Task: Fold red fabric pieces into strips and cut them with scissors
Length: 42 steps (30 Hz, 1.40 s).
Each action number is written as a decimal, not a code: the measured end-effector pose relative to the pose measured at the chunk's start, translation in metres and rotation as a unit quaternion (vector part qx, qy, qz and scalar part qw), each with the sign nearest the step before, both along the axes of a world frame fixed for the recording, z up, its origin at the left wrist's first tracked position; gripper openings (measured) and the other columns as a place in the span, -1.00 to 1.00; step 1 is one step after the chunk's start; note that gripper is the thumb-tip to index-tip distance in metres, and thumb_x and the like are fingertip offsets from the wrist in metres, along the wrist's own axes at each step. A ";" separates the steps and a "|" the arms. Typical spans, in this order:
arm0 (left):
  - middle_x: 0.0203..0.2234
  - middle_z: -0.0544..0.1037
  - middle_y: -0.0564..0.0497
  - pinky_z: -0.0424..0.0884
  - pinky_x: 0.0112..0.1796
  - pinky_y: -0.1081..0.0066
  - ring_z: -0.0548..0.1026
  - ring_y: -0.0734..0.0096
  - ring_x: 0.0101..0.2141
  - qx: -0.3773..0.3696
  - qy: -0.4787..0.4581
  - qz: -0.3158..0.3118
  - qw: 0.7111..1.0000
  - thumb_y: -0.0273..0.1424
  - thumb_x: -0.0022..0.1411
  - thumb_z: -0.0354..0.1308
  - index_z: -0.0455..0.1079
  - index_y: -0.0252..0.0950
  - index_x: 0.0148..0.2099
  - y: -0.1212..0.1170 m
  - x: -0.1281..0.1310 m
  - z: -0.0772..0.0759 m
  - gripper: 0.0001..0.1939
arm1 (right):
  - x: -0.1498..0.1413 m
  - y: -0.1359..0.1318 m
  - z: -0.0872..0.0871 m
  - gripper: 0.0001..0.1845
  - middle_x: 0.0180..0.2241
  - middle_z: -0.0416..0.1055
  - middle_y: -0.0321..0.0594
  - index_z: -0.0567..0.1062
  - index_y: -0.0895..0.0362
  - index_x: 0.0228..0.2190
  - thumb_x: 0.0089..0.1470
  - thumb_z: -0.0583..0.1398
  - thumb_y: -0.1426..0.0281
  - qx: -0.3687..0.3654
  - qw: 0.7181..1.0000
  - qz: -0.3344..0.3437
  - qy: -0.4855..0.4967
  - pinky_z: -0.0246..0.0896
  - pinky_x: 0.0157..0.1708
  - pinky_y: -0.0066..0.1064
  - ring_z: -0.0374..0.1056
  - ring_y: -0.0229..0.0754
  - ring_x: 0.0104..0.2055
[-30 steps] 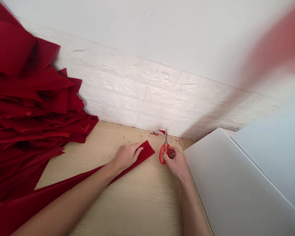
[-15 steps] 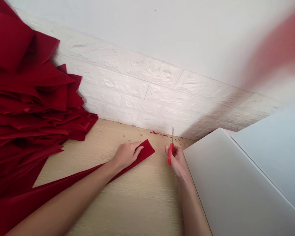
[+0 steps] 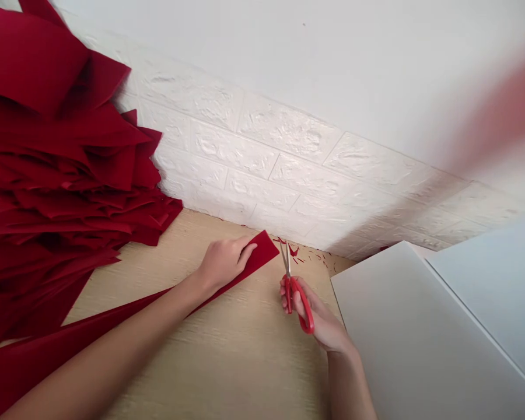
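Note:
My left hand (image 3: 227,262) grips a long strip of dark red fabric (image 3: 265,249) near its squared end, with the thumb pressed on top. From under my forearm the strip runs back to the lower left. In my right hand (image 3: 310,312) is a pair of scissors (image 3: 305,308) with red handles. The metal blades are parted and point up toward the wall, just right of the strip's end and apart from it.
A big heap of red fabric (image 3: 70,157) fills the left side of the wooden table (image 3: 245,367). Small red scraps (image 3: 294,251) lie along the white brick-pattern wall (image 3: 240,146). At the right stands a pale box-like block (image 3: 402,326). A blurred red shape (image 3: 516,111) shows at the upper right.
The scissors have come left toward the strip's end, and their blades have parted. My left hand with the fabric has shifted slightly up. The view has turned a little to the left.

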<state>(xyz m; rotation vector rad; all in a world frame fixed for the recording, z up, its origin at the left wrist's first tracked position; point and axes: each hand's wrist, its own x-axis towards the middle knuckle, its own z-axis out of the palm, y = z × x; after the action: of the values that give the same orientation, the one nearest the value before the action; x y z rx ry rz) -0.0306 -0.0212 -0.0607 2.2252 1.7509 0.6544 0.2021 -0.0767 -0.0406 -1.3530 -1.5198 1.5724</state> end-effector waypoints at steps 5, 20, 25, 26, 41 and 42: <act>-0.40 0.63 -0.15 0.17 -0.45 0.37 0.55 0.22 -0.43 0.070 0.066 0.018 0.995 -0.16 0.46 -0.24 0.48 -0.29 -0.17 0.012 -0.004 0.034 -0.50 | -0.022 -0.005 -0.006 -0.39 -0.16 0.29 -0.21 0.34 0.01 -0.12 0.03 0.21 -0.19 -0.009 0.997 0.067 0.029 0.19 -0.24 -0.30 0.20 -0.20 -0.28; -0.62 0.39 0.07 0.04 -0.45 0.38 0.24 0.46 -0.58 0.006 -0.128 -0.069 0.989 -0.17 0.40 -0.09 0.27 -0.26 -0.46 0.020 -0.004 0.044 -0.59 | -0.045 -0.004 -0.016 -0.43 -0.27 0.35 -0.26 0.39 0.05 -0.20 -0.03 0.32 -0.11 0.034 0.995 -0.041 0.079 0.22 -0.29 -0.35 0.22 -0.24 -0.34; -0.64 0.31 0.12 0.04 -0.46 0.39 0.20 0.52 -0.57 -0.022 -0.199 -0.094 0.975 -0.18 0.37 -0.07 0.14 -0.27 -0.52 0.023 -0.006 0.042 -0.57 | -0.051 -0.003 -0.019 -0.47 -0.36 0.34 -0.28 0.39 0.08 -0.25 0.06 0.25 -0.11 0.004 0.992 -0.068 0.104 0.15 -0.39 -0.39 0.18 -0.29 -0.43; -0.64 0.30 0.13 0.04 -0.46 0.39 0.19 0.52 -0.57 -0.027 -0.206 -0.098 0.973 -0.18 0.37 -0.07 0.12 -0.27 -0.52 0.024 -0.006 0.041 -0.57 | -0.051 -0.002 -0.020 -0.48 -0.37 0.35 -0.29 0.39 0.09 -0.26 0.06 0.25 -0.11 0.001 0.992 -0.070 0.107 0.14 -0.40 -0.39 0.18 -0.30 -0.45; -0.65 0.23 0.14 0.01 -0.46 0.39 0.15 0.53 -0.57 -0.031 -0.201 -0.083 0.975 -0.18 0.36 -0.06 0.10 -0.27 -0.53 0.025 -0.009 0.041 -0.57 | -0.061 0.000 -0.034 -0.45 -0.53 0.29 -0.42 0.36 0.10 -0.35 -0.04 0.33 -0.09 -0.014 0.982 -0.101 0.160 -0.10 -0.67 -0.52 0.05 -0.44 -0.67; -0.65 0.23 0.14 0.01 -0.46 0.39 0.15 0.53 -0.57 -0.030 -0.201 -0.083 0.976 -0.18 0.36 -0.06 0.10 -0.27 -0.53 0.025 -0.009 0.042 -0.57 | -0.061 0.000 -0.035 -0.46 -0.54 0.29 -0.42 0.36 0.10 -0.35 -0.03 0.33 -0.08 -0.016 0.981 -0.101 0.165 -0.11 -0.67 -0.52 0.05 -0.44 -0.67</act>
<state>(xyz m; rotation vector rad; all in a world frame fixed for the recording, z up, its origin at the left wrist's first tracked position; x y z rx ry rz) -0.0396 0.0039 -0.0189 1.9958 1.3530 0.9237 0.1409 -0.0765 -0.0761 -1.1540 -1.1271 1.6038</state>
